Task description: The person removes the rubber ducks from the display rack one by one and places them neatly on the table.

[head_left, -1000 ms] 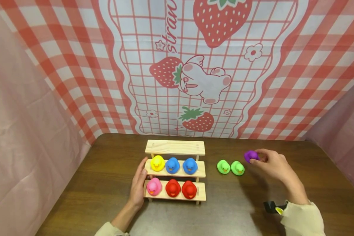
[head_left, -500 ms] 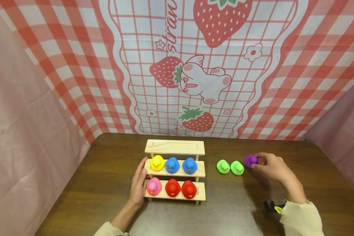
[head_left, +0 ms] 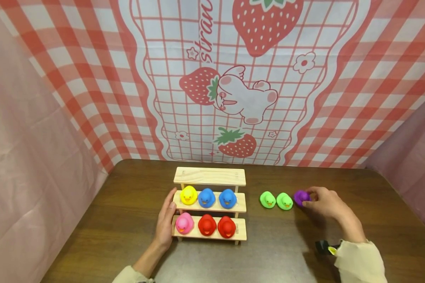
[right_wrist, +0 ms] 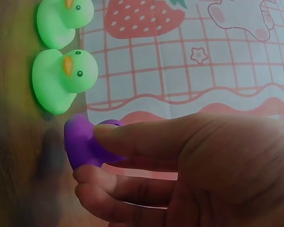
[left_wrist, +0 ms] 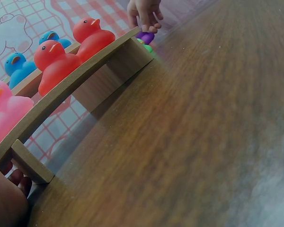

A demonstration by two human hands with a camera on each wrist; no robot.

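My right hand pinches a purple rubber duck between thumb and fingers, close beside two green rubber ducks on the table. In the right wrist view the thumb lies across the purple duck, with the nearer green duck just beyond it. My left hand grips the left end of a three-step wooden display rack; its fingers curl by the front leg in the left wrist view. A yellow duck and two blue ducks stand on the middle step. A pink duck and two red ducks occupy the lowest.
The brown wooden table ends at a checked strawberry-print cloth hanging behind it. Pink cloth hangs at both sides. A small black object shows by the right sleeve.
My right hand has brought the purple duck down and slightly nearer to me, into line with the green ducks. My left hand stays on the rack.
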